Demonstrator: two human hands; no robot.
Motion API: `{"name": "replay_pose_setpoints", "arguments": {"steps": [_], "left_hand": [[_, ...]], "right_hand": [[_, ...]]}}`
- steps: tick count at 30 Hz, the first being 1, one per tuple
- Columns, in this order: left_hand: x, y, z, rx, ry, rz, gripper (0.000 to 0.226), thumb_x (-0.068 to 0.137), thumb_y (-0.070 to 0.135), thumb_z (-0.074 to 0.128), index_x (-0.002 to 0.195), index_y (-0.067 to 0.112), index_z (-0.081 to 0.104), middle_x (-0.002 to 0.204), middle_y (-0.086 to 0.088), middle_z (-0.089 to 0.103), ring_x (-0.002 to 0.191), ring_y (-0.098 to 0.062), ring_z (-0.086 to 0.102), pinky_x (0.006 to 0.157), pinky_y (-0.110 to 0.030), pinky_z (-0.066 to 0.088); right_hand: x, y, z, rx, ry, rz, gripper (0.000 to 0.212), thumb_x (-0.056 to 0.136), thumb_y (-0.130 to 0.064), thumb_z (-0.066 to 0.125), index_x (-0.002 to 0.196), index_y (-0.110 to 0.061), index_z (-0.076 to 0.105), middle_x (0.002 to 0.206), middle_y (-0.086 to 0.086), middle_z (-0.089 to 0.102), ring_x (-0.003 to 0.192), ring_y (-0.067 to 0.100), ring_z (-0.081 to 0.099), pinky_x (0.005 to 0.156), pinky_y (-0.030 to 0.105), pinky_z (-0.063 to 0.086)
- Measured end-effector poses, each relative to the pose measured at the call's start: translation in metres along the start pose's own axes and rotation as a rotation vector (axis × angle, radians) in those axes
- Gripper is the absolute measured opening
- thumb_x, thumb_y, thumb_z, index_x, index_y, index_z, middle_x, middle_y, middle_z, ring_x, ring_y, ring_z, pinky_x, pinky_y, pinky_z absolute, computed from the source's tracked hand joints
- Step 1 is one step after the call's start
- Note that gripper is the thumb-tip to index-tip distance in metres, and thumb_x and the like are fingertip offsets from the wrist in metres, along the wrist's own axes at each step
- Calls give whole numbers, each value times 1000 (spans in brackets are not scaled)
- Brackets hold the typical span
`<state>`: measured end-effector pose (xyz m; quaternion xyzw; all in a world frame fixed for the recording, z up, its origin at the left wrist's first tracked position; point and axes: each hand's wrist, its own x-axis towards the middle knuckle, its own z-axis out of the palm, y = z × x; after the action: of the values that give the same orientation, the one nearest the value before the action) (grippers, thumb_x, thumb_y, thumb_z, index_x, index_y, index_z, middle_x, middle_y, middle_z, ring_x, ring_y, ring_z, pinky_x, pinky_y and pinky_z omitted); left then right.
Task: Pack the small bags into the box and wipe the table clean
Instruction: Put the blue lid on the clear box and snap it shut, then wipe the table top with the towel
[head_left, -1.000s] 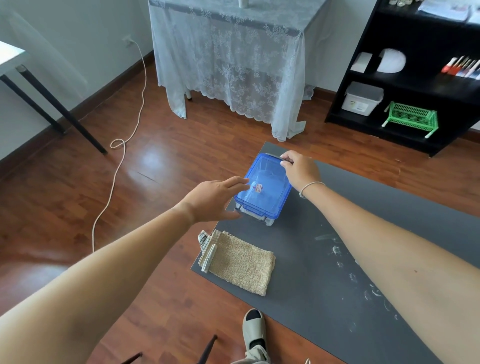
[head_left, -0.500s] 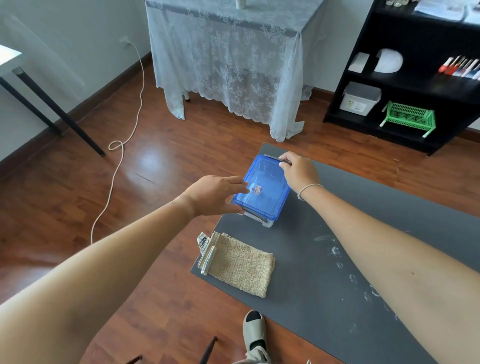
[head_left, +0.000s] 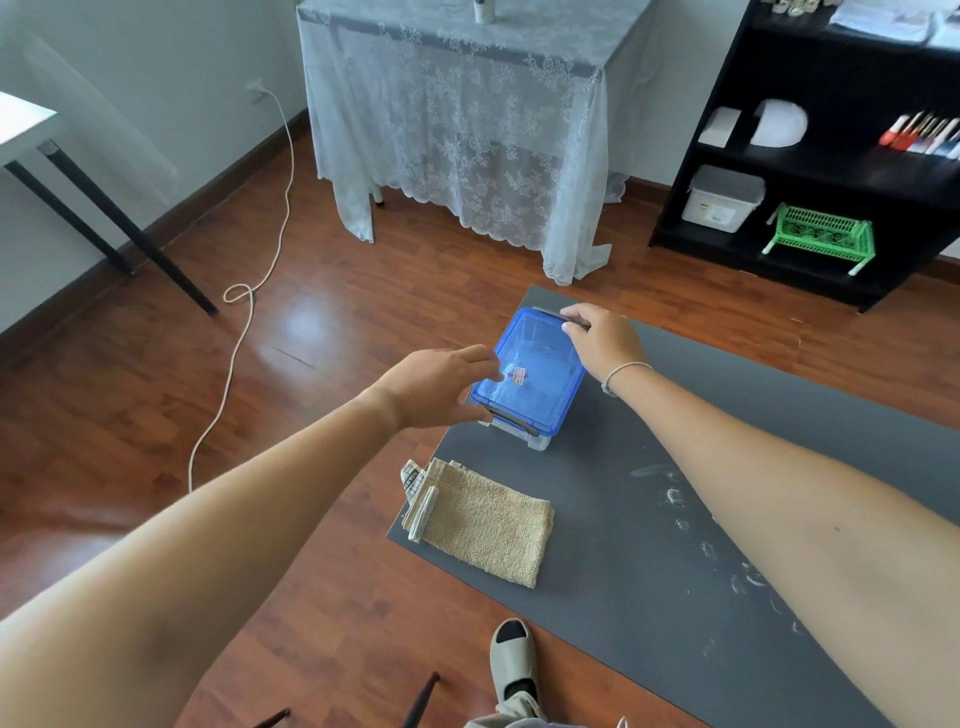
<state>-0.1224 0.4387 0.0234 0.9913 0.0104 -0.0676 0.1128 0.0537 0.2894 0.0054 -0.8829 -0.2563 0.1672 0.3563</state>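
A clear box with a blue lid (head_left: 535, 374) stands near the far left corner of the dark grey table (head_left: 649, 519). My left hand (head_left: 436, 387) grips the box at its near left end, thumb by the dark latch. My right hand (head_left: 605, 340) holds the far right end, fingers over the other latch. A folded tan cloth (head_left: 488, 525) lies flat near the table's left edge, in front of the box. White smears (head_left: 691, 525) mark the tabletop to the right of the cloth. No small bags show outside the box.
A lace-covered table (head_left: 462, 130) stands beyond on the wooden floor. A black shelf (head_left: 831, 156) with a white bin and a green basket is at the far right. A white cable (head_left: 244, 322) trails across the floor at left. My sandalled foot (head_left: 511, 665) is below the table's edge.
My left hand has closed in on the near end of the box, its thumb now at the latch. The right hand has stayed on the far end.
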Motion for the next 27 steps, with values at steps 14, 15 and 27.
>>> {"name": "replay_pose_setpoints", "arguments": {"steps": [14, 15, 27], "left_hand": [[-77, 35, 73, -273, 59, -343, 52, 79, 50, 62, 125, 28, 53, 118, 1, 55, 104, -22, 48, 93, -30, 40], [-78, 36, 74, -248, 18, -338, 52, 78, 51, 62, 124, 29, 53, 118, 1, 55, 105, -23, 44, 96, -32, 40], [-74, 44, 61, -220, 21, -266, 18, 81, 34, 63, 91, 19, 61, 95, 6, 62, 95, -23, 47, 85, -40, 44]], "right_hand": [[-166, 41, 41, 102, 21, 6, 14, 80, -26, 66, 88, -14, 65, 92, 6, 61, 87, 22, 56, 81, 35, 47], [-173, 43, 47, 39, -70, 2, 23, 80, -31, 66, 95, -14, 64, 99, 6, 61, 95, 23, 55, 84, 35, 46], [-185, 46, 53, 30, -100, -146, 9, 80, -18, 66, 85, -13, 60, 84, -2, 55, 81, 17, 46, 63, 21, 27]]}}
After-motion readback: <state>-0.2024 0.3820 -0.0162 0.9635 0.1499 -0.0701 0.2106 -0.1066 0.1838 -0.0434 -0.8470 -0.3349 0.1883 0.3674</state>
